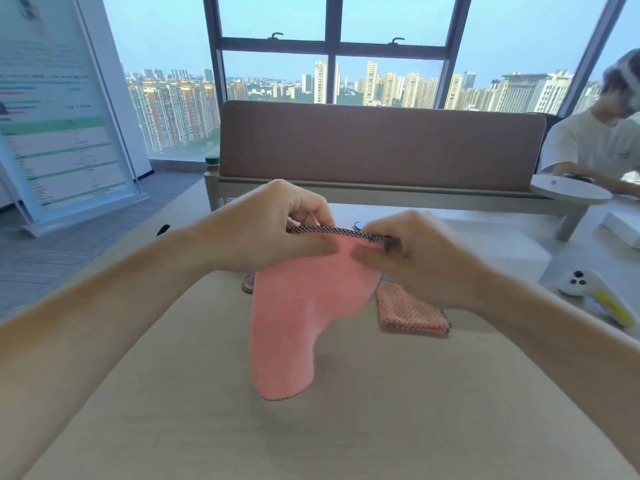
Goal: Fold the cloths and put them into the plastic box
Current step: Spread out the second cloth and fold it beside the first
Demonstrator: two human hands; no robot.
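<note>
Head: pink cloth (294, 323) hangs, pinched between left hand (273, 226), right hand (415, 258).

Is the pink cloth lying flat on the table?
No, the left hand and the right hand pinch the pink cloth by its trimmed top edge, so it hangs down from them over the table.

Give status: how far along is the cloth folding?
Done: one folded cloth lies on the table. In hand: left hand and right hand pinch the pink cloth by its top edge, hanging unfolded. Left: fold it, then box the cloths; none visibly boxed.
</note>
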